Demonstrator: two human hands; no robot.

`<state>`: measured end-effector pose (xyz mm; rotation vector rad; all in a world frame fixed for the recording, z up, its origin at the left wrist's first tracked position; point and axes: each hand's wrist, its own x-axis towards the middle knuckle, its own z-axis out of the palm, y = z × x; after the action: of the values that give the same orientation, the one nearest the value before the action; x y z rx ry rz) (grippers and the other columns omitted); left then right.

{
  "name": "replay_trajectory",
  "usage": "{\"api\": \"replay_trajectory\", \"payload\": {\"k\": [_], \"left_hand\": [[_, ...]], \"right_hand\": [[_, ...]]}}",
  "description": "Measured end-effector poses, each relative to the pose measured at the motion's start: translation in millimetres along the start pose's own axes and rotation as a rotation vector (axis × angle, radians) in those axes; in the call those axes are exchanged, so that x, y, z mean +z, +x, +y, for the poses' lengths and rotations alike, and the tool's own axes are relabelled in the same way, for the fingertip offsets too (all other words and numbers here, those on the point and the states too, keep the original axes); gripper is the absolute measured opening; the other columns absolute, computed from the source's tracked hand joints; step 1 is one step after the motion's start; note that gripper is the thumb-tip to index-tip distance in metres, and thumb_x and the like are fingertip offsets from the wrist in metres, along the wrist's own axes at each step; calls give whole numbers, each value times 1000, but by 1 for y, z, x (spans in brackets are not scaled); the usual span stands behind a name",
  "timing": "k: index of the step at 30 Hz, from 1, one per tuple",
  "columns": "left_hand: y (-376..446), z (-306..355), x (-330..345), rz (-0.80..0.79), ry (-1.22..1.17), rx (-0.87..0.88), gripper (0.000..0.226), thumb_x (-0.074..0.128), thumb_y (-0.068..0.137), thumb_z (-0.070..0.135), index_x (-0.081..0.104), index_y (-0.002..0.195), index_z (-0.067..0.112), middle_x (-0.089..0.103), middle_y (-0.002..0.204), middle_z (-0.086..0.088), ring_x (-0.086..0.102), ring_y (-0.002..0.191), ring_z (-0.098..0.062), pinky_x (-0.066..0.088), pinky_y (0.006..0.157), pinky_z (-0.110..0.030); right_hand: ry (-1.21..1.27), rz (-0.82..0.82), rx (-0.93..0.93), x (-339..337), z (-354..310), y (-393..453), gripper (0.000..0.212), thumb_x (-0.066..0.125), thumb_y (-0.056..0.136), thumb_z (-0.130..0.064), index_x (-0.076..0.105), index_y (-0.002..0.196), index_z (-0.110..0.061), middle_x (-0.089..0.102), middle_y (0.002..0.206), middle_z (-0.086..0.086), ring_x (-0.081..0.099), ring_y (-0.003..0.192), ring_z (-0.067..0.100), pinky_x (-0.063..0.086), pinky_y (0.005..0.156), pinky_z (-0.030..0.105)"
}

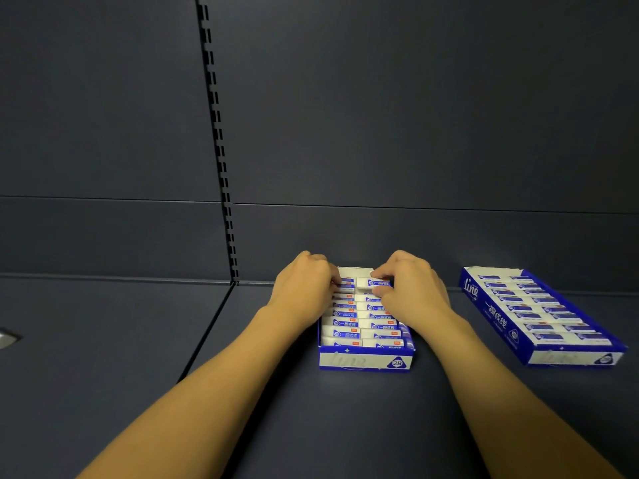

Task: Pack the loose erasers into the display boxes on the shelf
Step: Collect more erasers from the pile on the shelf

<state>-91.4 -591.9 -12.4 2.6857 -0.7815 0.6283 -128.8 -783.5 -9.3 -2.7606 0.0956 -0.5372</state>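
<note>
**Last erasers seated at the back of the near display box**

A blue-and-white cardboard display box (pixel 366 361) is set on the dark grey metal shelf (pixel 103 340), squarely in front of the person, so that both hands can reach into it at once. Two columns of white erasers in blue-printed sleeves (pixel 345 323) are laid flat inside it, and the front rows are seen to be filled.

The right hand (pixel 411 288) is held over the far right corner, where a white eraser with a blue sleeve (pixel 375 282) is pinched between thumb and curled fingers (pixel 382 291); it is judged to be in the course of being pressed down into the back row. The left hand (pixel 304 285) is curled over the far left column, its fingertips resting on the erasers there, probably to keep that row steady. Whether anything is gripped by it cannot be told.

A second blue-and-white display box (pixel 498 319), already filled with erasers, is placed well apart to the right, at an angle. No loose erasers are seen on the shelf, so the task is judged to be near its end.
</note>
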Motion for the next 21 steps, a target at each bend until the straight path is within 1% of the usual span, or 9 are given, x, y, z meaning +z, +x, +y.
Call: {"api": "replay_trajectory", "payload": {"k": [4,8,12,15,21], "left_hand": [[0,-1,1,-10,-10,-1,25,57,101,24,73,121,26,66,122,3,54,113,-15,54,90,-34],[1,-3,3,-13,-38,-17,25,56,101,24,74,119,26,66,121,4,54,111,-16,54,89,-36],[0,-5,6,4,-96,-70,22,59,99,24,76,113,27,67,116,5,55,110,-15,54,89,-36],[0,-5,7,6,-114,-93,21,61,98,27,76,113,27,66,115,5,56,111,-16,54,89,-36],[-1,-5,8,14,-109,-78,22,60,99,27,76,115,27,66,117,6,56,110,-15,54,88,-33]], "right_hand": [[-17,-26,-20,-2,-2,-2,37,75,89,-33,66,125,-29,58,123,-7,54,98,8,51,78,24],[-30,-38,-16,-1,-3,-2,35,76,88,-33,66,122,-27,60,123,-6,58,103,11,50,78,24],[-48,-40,9,-2,-3,1,34,76,87,-38,68,119,-30,63,119,-8,60,98,10,49,72,23],[-72,-40,11,0,-3,2,33,76,87,-41,69,118,-31,65,117,-9,60,94,9,48,69,22],[-85,-45,-4,3,-2,2,34,74,88,-42,69,118,-28,63,116,-9,62,95,11,52,72,24]]}}
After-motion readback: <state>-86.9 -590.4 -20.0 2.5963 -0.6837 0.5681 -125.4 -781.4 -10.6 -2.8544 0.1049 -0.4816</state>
